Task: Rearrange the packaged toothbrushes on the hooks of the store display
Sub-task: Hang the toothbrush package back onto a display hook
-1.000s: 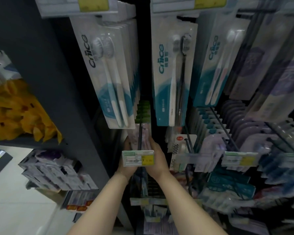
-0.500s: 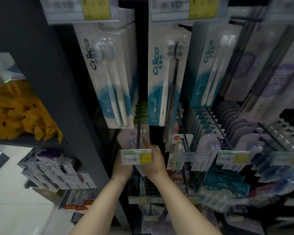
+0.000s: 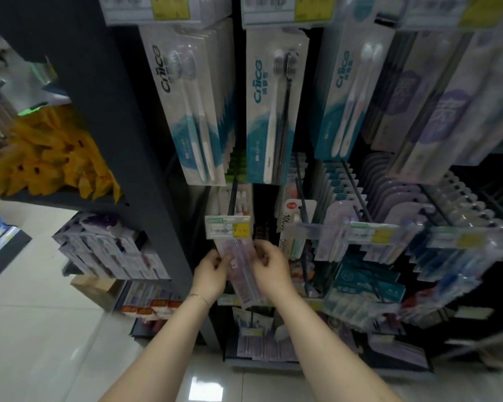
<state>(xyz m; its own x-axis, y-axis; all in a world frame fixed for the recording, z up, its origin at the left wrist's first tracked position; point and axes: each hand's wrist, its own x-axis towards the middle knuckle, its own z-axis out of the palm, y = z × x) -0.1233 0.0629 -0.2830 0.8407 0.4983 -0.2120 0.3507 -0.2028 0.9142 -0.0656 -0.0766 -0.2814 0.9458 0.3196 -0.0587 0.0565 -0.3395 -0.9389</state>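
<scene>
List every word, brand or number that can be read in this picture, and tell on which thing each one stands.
"Cnice", black letters: left toothbrush pack.
"Cnice", teal letters: middle toothbrush pack.
"Cnice", teal letters: right toothbrush pack.
"100", rest unclear: small white pack.
The price tags, held pack and purple packs: too blurred to read.

Left hand (image 3: 211,275) and right hand (image 3: 270,265) gripping a purple toothbrush pack (image 3: 241,271), just below a price tag (image 3: 227,226), hook (image 3: 232,195) above
</scene>
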